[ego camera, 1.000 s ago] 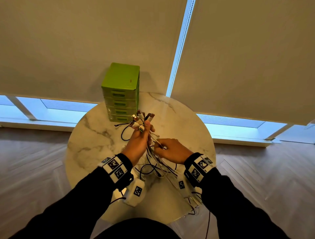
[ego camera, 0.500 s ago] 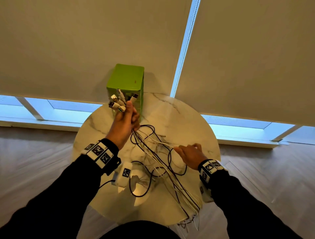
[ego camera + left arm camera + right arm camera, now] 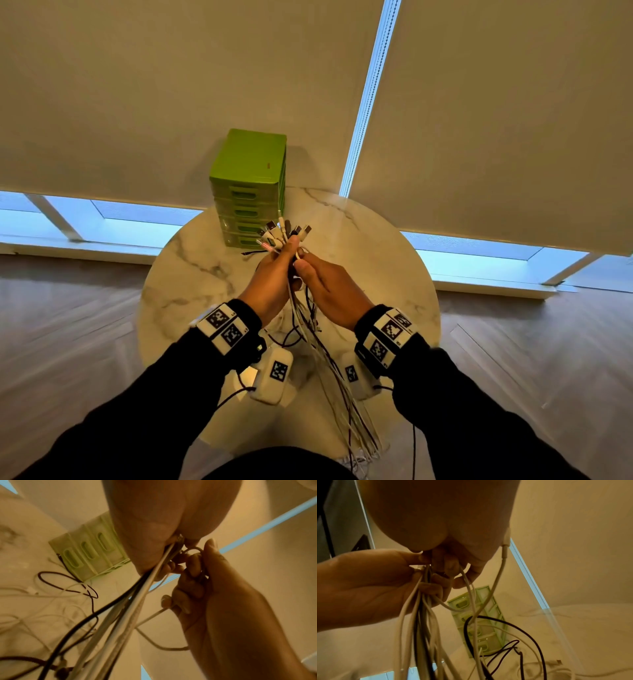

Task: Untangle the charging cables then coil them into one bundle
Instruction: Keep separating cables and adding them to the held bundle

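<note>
Since half a second ago your right hand (image 3: 329, 287) has come in from the table's right side to meet your left hand (image 3: 274, 277), which has dropped back toward centre. Left fist grips the charging cables (image 3: 308, 329) just below the fanned connectors (image 3: 284, 233); right fingers pinch a white strand beside it. Loose lengths trail over the marble table (image 3: 191, 274) and off its near edge. Risk: black loops near the green drawer unit (image 3: 250, 185) may snag or knot when you pull.

Round marble table (image 3: 191, 274), green drawer unit (image 3: 248, 192) at its far edge, loose cable loops (image 3: 522, 635) lying on top
</note>
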{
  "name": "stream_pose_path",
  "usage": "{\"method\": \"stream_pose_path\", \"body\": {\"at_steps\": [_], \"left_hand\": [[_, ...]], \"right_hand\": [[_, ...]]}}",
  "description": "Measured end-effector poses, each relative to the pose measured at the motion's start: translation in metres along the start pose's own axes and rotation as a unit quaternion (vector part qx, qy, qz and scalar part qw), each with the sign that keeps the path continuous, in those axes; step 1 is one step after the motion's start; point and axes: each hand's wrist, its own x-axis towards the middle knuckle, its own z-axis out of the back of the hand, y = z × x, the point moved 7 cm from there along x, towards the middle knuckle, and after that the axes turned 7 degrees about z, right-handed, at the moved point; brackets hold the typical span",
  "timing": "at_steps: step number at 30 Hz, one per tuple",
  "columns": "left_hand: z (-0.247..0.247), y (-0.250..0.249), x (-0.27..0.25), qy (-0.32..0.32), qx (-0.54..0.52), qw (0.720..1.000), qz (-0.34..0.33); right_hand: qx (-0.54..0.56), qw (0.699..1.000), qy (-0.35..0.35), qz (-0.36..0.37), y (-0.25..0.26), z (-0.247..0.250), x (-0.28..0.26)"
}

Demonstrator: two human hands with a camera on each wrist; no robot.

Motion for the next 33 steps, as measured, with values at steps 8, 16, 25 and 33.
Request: {"method": "stream_pose_path", "body": {"at_steps": [8,16,25,33], "left_hand": [[0.003,-0.022,0.007,-0.041,-0.057,0.996,-0.056],[0.023,-0.082,0.009,-0.045,-0.095,0.989,-0.104],[0.014,-0.061,0.010,-0.047,0.059,0.988,-0.135],[-0.020,-0.024,0.010,0.018,0.121,0.990,-0.063]], "right_hand": [[0.062,0.990,0.095,-0.082,-0.032,-0.014,-0.021],[-0.006,0.965,0.210,-0.160,-0.102,-0.026,-0.074],[-0.047,0.975,-0.084,-0.201,-0.105,0.062,-0.032],[0.087,0.995,0.004,-0.053,-0.012,0.031,0.009]]}}
